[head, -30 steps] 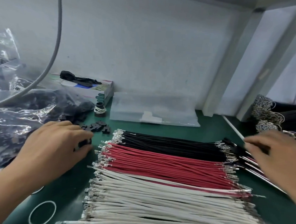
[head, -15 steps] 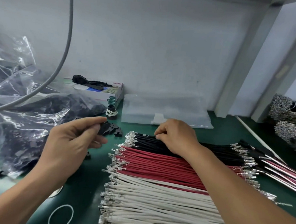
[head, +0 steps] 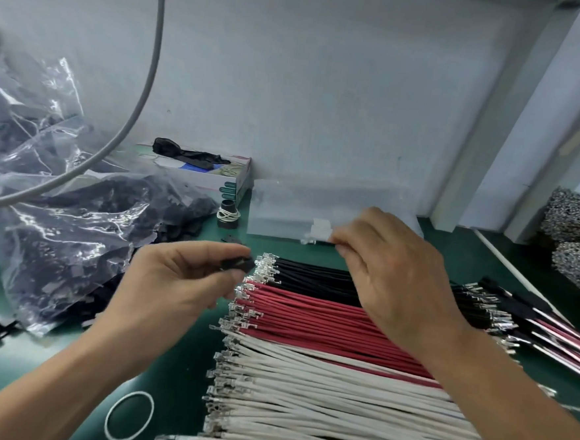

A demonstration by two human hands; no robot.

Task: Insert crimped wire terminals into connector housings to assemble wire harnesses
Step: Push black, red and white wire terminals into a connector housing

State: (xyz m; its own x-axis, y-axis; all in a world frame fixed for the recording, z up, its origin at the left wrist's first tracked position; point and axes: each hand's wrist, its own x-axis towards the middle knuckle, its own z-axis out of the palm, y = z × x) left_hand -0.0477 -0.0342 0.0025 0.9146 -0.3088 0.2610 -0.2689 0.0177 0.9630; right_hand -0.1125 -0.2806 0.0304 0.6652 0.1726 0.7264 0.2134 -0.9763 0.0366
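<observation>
My left hand [head: 178,280] has its grip pinched around a black connector housing [head: 237,263], raised just beside the terminal ends of the black wires [head: 312,278], I judge so its cavities face the incoming terminal. My right hand [head: 391,271] pinches 1 black wire [head: 321,243] near its crimped tip, lifted off the bundle and aimed left toward the housing, though still apart from it. Half a second ago that hand lay on the black bundle picking; now it has risen with the wire. Red wires [head: 309,317] and white wires [head: 321,393] lie in rows on the green tabletop [head: 174,376].
</observation>
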